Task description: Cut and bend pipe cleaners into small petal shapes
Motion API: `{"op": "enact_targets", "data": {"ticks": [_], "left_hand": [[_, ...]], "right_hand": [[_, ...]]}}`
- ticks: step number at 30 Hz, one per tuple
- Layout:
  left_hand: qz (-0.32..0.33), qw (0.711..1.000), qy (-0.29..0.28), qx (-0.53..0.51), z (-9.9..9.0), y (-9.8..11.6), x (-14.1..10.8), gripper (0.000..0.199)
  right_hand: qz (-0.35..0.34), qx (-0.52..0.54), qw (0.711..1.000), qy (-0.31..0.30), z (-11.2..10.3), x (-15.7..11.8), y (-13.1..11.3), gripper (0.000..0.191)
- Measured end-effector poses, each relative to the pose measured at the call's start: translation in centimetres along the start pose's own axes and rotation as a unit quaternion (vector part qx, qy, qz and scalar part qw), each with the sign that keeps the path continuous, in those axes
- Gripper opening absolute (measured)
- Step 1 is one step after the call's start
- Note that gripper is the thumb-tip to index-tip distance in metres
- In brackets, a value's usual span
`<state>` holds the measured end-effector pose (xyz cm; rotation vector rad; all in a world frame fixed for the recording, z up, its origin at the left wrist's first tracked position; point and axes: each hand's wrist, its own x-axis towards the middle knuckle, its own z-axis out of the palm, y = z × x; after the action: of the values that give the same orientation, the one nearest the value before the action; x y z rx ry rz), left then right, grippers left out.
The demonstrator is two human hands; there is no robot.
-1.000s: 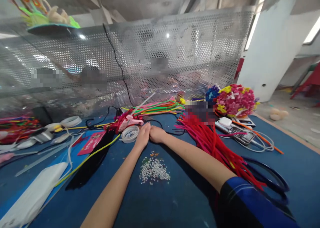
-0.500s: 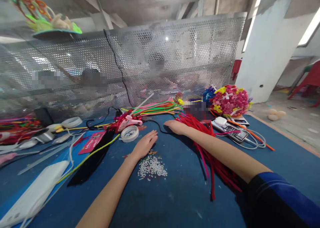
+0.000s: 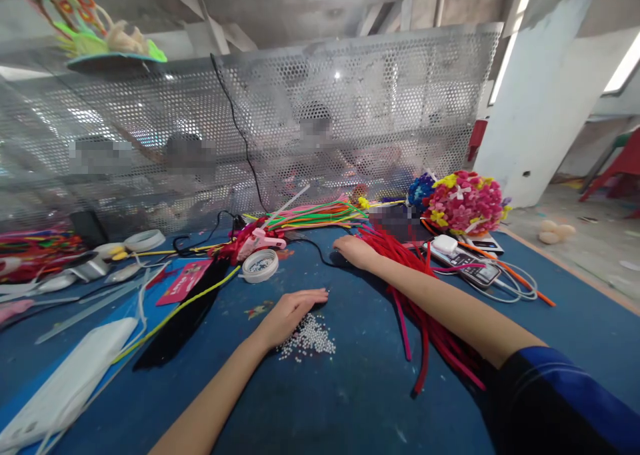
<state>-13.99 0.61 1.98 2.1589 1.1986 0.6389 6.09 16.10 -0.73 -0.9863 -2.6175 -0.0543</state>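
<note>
My left hand point(image 3: 291, 316) lies palm down with its fingers stretched out, over the far left edge of a pile of small white beads point(image 3: 314, 338) on the blue table. It holds nothing that I can see. Farther back, my right hand point(image 3: 356, 252) rests low on the table beside a bundle of red pipe cleaners point(image 3: 393, 248). Its fingers bend down and away, so their tips are hidden. Behind my left hand stands a round white dish point(image 3: 260, 266) with more small beads in it. A pink glue gun point(image 3: 257, 242) lies just behind that dish.
Green and pink pipe cleaners point(image 3: 320, 215) lie before a perforated metal screen point(image 3: 350, 122). At right are a pink flower bouquet point(image 3: 465, 202) and a phone point(image 3: 465, 265) with a cable. A white power bank point(image 3: 75, 382) and a red card point(image 3: 184, 282) lie at left.
My left hand has come nearer and slightly right, from behind the bead pile onto its far left edge. My right hand has stayed almost in place by the red pipe cleaners.
</note>
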Motion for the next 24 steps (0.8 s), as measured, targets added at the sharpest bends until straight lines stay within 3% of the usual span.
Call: {"op": "enact_targets", "data": {"ticks": [5,9,14,20,24], "left_hand": [[-0.007,0.998,0.031,0.058,0.3,0.3,0.3,0.045],[0.011,0.991,-0.045,0.122,0.7,0.9,0.7,0.044],[0.027,0.996,-0.071,0.044,0.6,1.5,0.3,0.042],[-0.008,0.995,-0.004,-0.095,0.5,0.9,-0.5,0.052],[-0.074,0.975,0.104,-0.181,0.7,-0.3,-0.2,0.051]], "right_hand": [[0.014,0.0,1.0,-0.011,0.0,0.2,0.3,0.017],[0.022,0.001,1.0,-0.017,0.1,0.4,-0.1,0.018],[0.052,0.006,0.999,-0.01,0.3,0.7,-0.8,0.018],[0.056,0.056,0.997,-0.004,-1.7,0.5,-0.9,0.02],[-0.005,0.122,0.991,-0.047,-3.3,-0.7,-1.4,0.011]]}}
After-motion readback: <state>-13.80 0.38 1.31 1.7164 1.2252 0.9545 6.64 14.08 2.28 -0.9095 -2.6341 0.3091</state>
